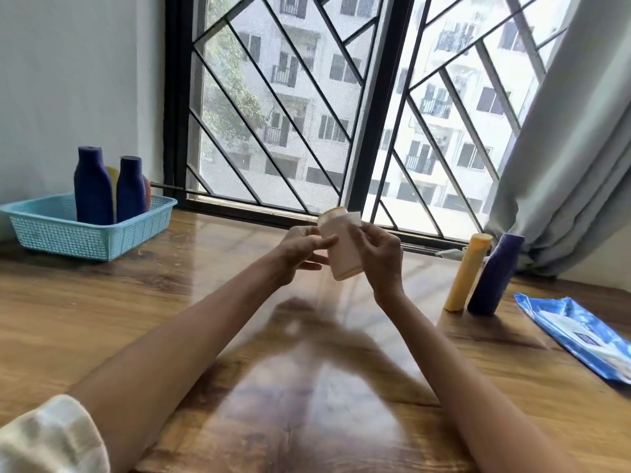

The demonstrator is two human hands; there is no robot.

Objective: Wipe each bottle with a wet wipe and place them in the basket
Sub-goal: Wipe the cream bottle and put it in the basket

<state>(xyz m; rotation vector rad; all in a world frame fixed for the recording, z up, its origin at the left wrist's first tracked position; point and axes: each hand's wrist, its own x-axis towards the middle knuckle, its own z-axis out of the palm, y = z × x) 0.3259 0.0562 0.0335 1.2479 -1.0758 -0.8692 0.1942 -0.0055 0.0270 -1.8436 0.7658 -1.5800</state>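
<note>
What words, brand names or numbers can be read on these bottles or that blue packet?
None can be read.
Blue wipes packet: a white label with a dark patch, print too blurred.
Peach bottle in the hands: no print shows.
Bottles in the basket and by the curtain: plain sides, no text.

Peach bottle (341, 249), tilted, in my hands with white wipe (354, 218). Yellow bottle (467, 272), blue bottle (491, 276) upright on counter (170, 302). Two blue bottles (93, 186) in turquoise basket (68, 230).
</note>
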